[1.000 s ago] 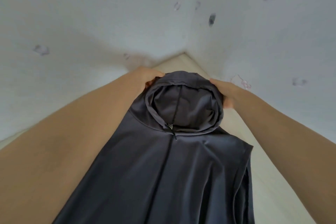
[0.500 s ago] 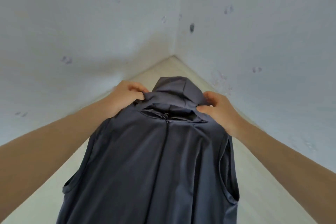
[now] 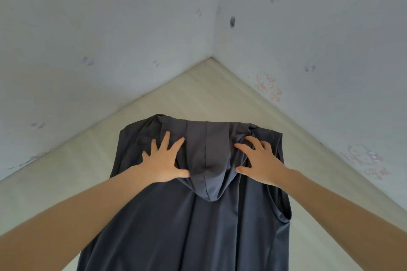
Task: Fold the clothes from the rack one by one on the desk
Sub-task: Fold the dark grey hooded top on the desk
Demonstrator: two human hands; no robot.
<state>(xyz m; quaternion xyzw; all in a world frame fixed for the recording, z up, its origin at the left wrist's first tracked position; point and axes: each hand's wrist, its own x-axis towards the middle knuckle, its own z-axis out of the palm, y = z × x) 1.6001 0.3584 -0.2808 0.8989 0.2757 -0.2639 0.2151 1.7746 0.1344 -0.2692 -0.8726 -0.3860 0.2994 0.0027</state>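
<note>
A dark grey sleeveless hooded top (image 3: 198, 226) lies flat on the pale wooden tabletop (image 3: 66, 182), which fits into the corner between two light walls (image 3: 110, 28). The garment runs from the far part of the tabletop toward the person, and its lower part goes out of the picture at the bottom edge. The hood (image 3: 204, 160) is folded down over the body of the garment, so its pointed tip points toward the person and rests on the middle of the fabric.

The left hand (image 3: 163, 163) lies palm down on the garment, just to the left of the hood. Its grip is spread: the fingers are wide apart and flat, and the thumb touches the left edge of the hood. It pinches nothing.

The right hand (image 3: 257, 160) lies on the garment at the right of the hood. Its grip is also spread, but the fingers are a little bent, and their tips press into some wrinkled fabric near the shoulder. The thumb is next to the right edge of the hood. I do not see any cloth held between the fingers.

On the right side of the garment an armhole (image 3: 279, 211) is open and shows the tabletop behind it. The right wall carries some faint pink cartoon stickers (image 3: 268, 86).
</note>
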